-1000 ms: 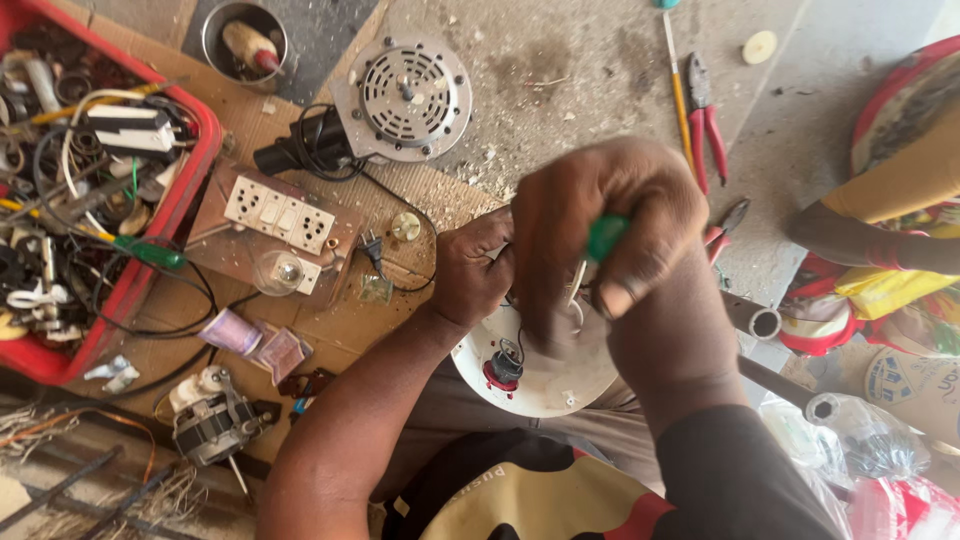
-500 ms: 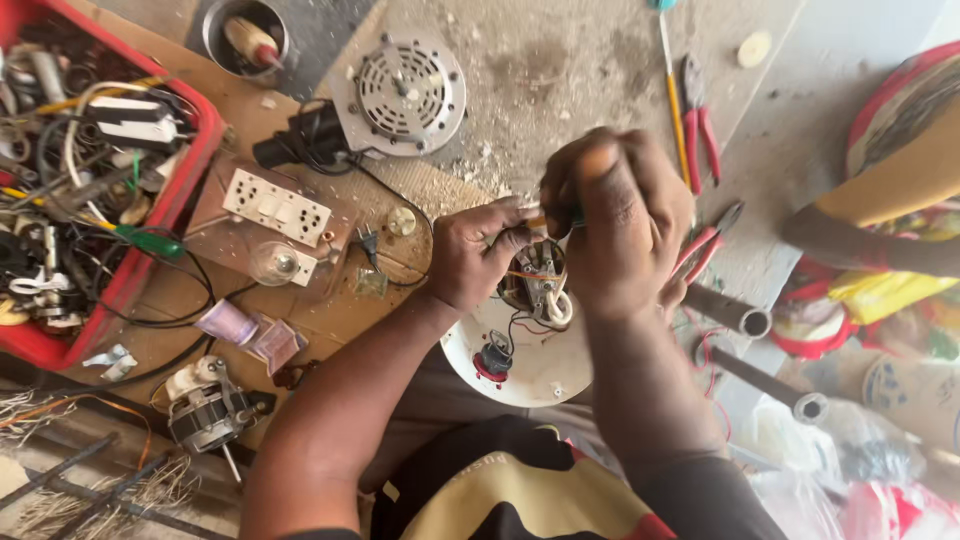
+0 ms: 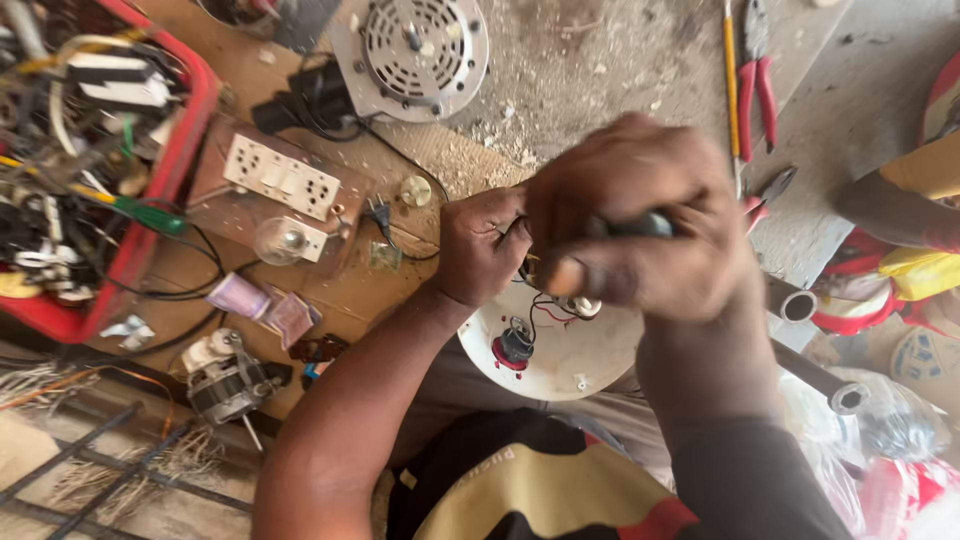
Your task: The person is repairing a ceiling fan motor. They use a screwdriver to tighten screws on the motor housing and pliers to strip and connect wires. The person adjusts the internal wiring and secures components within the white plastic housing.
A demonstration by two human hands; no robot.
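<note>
Red crate (image 3: pixel 185 130) left; pliers (image 3: pixel 755 75) beyond right hand (image 3: pixel 640 230).

Small electrical repair workshop: dusty wooden surface (image 3: pixel 600 70) with scattered pliers (image 3: pixel 756 70), a round fan motor (image 3: pixel 412 45), a socket board (image 3: pixel 280 180), a red crate (image 3: pixel 165 170) full of wires.

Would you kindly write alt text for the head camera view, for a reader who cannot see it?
Two bare hands work over a round white housing with wires: the left hand pinches the wiring, the right hand closes around a dark tool handle. Nearby lie a socket board, a round vented motor cover and red pliers.
</note>
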